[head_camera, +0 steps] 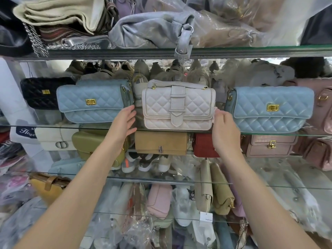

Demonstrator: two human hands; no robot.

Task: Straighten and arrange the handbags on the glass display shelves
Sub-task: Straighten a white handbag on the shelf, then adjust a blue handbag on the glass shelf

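Note:
A cream quilted handbag (pixel 177 105) with a buckle strap stands upright in the middle of a glass shelf (pixel 269 134). My left hand (pixel 124 121) is open just left of it, fingers spread, a small gap from its side. My right hand (pixel 224 130) is at the bag's right edge, fingers curled by its side; contact is unclear. A light blue quilted bag (pixel 93 103) with a gold clasp stands to the left, and a matching blue bag (pixel 271 108) to the right. A black quilted bag (pixel 41 92) sits at the far left.
A grey bag's strap (pixel 183 45) hangs from the upper shelf above the cream bag. Pink bags (pixel 321 103) crowd the right end. The shelf below holds tan (pixel 161 142), red, olive, white and pink bags. Lower shelves carry wrapped bags and shoes.

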